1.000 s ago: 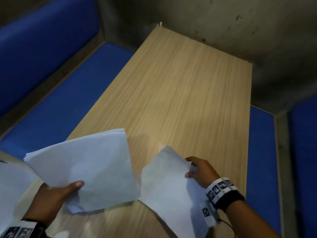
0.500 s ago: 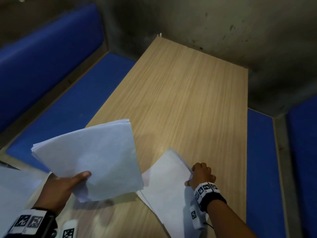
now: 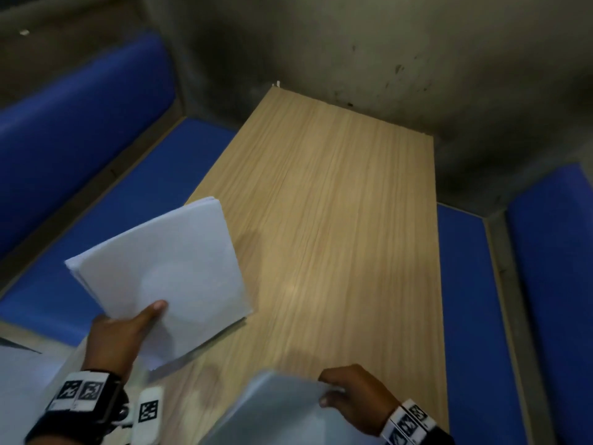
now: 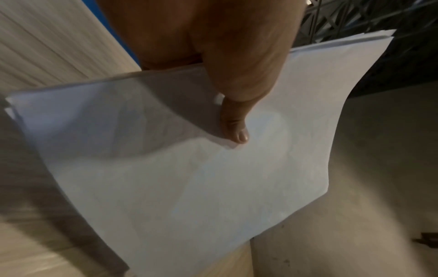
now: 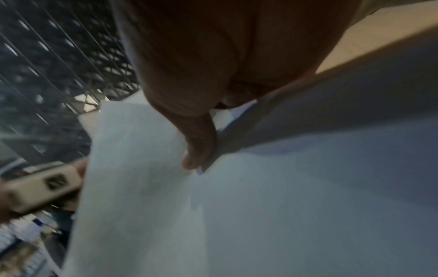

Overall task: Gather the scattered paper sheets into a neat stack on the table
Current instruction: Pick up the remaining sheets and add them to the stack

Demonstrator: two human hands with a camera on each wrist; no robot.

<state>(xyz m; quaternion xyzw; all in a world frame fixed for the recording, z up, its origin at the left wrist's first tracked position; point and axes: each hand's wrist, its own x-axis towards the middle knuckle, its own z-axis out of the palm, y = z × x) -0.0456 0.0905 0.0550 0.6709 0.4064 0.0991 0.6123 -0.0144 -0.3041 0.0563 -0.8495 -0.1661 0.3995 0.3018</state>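
Left hand [image 3: 118,335] grips a bundle of sheets [image 3: 160,277] by its near corner, thumb on top, fingers underneath; bundle is lifted off the table [image 3: 337,220] and tilted over the left edge, its far corner edges slightly fanned in the left wrist view. Right hand [image 3: 356,396] pinches a loose sheet [image 3: 282,409] at its edge, thumb on top, at the near end of the table; sheet looks raised and bowing, blurry in the right wrist view. Likely step: merge the loose sheet with the bundle. To do it well, bring the sheet over the top of the bundle, line up one long edge and a corner first, then slide the left thumb out and back on top to trap it. Keep the pinch light so the sheet doesn't crease. Then tap the bundle's edges on the table to square the fanned corners, lay it flat. More paper [image 3: 19,374] shows at lower left, beyond the table edge; may need collecting too.
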